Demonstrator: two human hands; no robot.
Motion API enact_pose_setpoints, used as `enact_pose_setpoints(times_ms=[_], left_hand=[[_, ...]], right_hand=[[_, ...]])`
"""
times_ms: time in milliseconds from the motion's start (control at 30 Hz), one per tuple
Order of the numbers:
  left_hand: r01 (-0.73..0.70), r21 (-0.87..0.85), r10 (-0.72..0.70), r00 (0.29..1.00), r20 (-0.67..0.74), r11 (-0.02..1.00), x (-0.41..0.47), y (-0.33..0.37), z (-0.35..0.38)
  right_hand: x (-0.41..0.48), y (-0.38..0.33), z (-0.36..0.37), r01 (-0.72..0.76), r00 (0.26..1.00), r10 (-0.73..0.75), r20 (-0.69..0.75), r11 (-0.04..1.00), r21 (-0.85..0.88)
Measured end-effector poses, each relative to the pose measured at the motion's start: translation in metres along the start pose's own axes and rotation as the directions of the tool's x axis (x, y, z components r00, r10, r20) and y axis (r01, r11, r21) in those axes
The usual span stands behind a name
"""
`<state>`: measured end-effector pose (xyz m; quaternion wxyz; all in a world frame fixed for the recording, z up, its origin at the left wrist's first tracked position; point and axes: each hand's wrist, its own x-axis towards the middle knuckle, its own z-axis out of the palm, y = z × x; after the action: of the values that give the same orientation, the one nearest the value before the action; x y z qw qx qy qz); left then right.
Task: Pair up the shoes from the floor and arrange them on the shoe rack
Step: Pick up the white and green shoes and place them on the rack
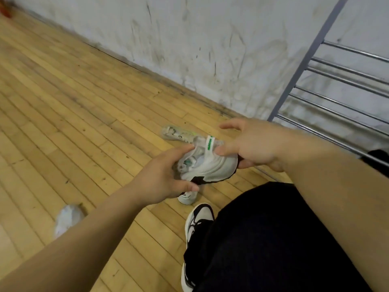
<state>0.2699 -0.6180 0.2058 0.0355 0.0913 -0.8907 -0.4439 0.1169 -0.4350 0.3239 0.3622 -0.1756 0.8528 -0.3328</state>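
Observation:
A white sneaker with a black sole and a green-lettered heel tab hangs above the wooden floor, gripped by both hands. My left hand clasps its left side, my right hand pinches its heel end. Another pale sneaker with green marks lies on the floor just beyond. A blurred white shoe lies at the lower left, partly behind my left forearm. A white toe peeks out under my left hand. The metal shoe rack stands at the right against the wall, its visible rails bare.
My own foot wears a black and white sneaker under a black trouser leg. A dark object sits at the right edge on the rack's lower rails. A scuffed white wall runs behind. Something red shows at the far top left.

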Motion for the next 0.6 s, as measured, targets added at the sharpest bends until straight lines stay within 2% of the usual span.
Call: enact_pose_setpoints(times_ms=[67,167,233,300,400,467,600], left_hand=[[0.005,-0.003,-0.005,0.999,-0.038,1.0,0.019,-0.003,0.014],[0.175,0.105,-0.168,0.983,-0.076,0.979,0.051,-0.034,0.043],[0.307,0.283,-0.325,0.946,0.019,0.909,0.067,-0.064,0.069],[0.302,0.449,-0.41,0.897,0.163,0.841,0.078,-0.091,0.094],[0.295,0.52,-0.47,0.848,0.244,0.802,0.092,-0.126,0.123],[0.31,0.547,-0.506,0.825,0.253,0.778,0.102,-0.141,0.136],[0.355,0.564,-0.55,0.805,0.221,0.746,0.11,-0.158,0.148]], right_hand=[[0.003,0.013,-0.025,-0.029,0.995,0.034,-0.09,0.998,0.049],[0.007,0.053,-0.059,-0.099,0.966,0.14,-0.218,0.977,0.188],[0.012,0.088,-0.072,-0.146,0.94,0.216,-0.264,0.954,0.26],[0.016,0.122,-0.076,-0.184,0.918,0.277,-0.284,0.932,0.313],[0.024,0.166,-0.071,-0.221,0.889,0.35,-0.296,0.893,0.392],[0.03,0.187,-0.063,-0.255,0.876,0.38,-0.296,0.887,0.385],[0.044,0.206,-0.05,-0.317,0.877,0.388,-0.283,0.911,0.265]])
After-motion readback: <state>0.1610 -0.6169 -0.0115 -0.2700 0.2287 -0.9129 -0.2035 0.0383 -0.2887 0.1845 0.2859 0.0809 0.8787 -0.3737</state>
